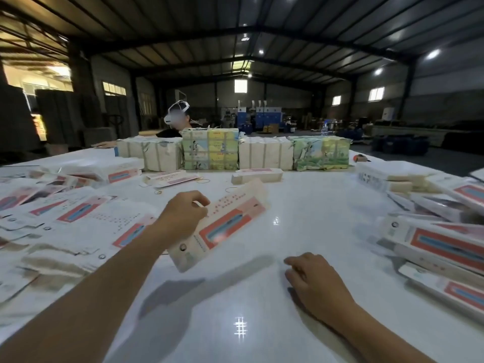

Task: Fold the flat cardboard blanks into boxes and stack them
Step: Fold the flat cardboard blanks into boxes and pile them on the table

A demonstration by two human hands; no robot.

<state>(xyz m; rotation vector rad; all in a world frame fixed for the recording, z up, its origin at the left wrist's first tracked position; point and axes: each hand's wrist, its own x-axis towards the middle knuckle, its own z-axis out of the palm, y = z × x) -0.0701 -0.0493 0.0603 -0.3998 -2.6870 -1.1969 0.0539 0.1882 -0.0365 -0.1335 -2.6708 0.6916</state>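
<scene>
The left hand reaches out over the white table and pinches a flat blank at its long left edge, thumb and curled fingers closing on the card about halfway along it. The blank stands tilted, lifted off the table on the grip side, its printed face with the red and blue panel turned up and to the right; its near end dips toward the tabletop close to the forearm, while the far end points away toward the back of the table. Most of the blank lies to the right of the hand, out beyond the fingertips. The right hand holds nothing: it rests on the table nearer the person, fingers loosely bent and pointing left, well apart from the blank. To the left of the gripping arm a spread of more flat blanks covers the table. On the right, folded boxes lie piled on one another at the table's edge. One folded box lies alone farther back, with rubber bands near it. Behind that stands a row of strapped bundles, and past them sits another person wearing a headset
</scene>
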